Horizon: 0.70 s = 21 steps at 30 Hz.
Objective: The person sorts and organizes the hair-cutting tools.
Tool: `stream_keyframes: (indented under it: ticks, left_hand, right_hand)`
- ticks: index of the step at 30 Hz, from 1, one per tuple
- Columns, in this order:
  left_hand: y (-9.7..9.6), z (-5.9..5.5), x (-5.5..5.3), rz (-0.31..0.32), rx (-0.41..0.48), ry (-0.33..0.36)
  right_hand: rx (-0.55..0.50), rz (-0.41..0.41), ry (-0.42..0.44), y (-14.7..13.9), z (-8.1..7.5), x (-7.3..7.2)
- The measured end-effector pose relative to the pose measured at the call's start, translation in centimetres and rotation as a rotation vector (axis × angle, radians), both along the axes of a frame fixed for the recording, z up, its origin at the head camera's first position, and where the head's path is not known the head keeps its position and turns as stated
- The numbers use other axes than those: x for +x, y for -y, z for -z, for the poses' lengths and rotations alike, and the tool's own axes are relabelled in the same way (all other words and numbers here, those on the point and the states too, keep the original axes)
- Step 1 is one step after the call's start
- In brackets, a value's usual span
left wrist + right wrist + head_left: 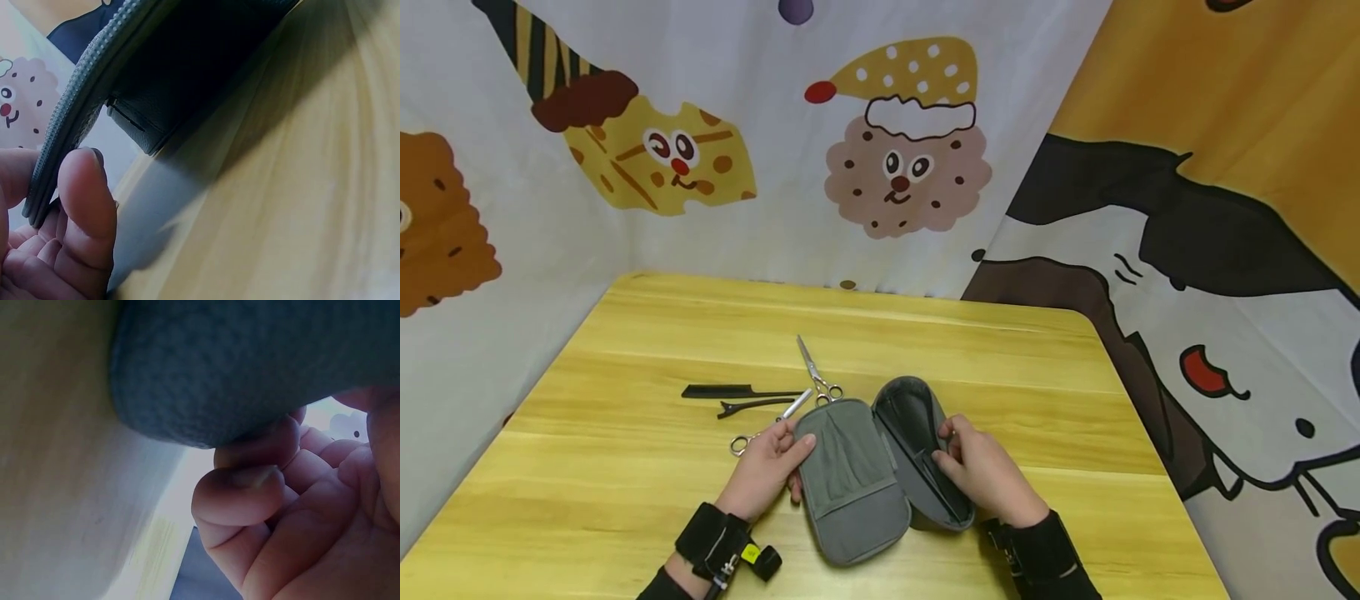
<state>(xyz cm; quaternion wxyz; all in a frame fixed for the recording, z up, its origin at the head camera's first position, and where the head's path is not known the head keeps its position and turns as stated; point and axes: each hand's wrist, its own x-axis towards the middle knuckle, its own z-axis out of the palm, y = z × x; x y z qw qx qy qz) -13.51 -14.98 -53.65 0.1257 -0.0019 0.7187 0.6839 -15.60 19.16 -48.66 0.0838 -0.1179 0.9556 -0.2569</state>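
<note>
At edges of gray case [863, 467], left hand [766, 468], right hand [988, 469] pinching

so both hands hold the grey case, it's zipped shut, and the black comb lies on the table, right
Not quite: the grey case is not zipped shut. The head view shows it open, its flap spread out at the left hand and its hollow half at the right hand. Both do hold it, and the black comb does lie on the table.

- No readable text, brand, number or sign in any view;
- yellow patch [750, 552] by the left wrist's black strap [703, 537]; any print too small to read
</note>
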Motion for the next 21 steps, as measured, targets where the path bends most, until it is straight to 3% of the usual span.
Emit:
stream_keyframes:
  ticks: [21]
  left_hand:
    - [-0.23,0.00,0.09,-0.014,0.003,-0.003]
  right_hand:
    - [-0.035,0.006,-0.028,-0.56,-0.35,-0.01]
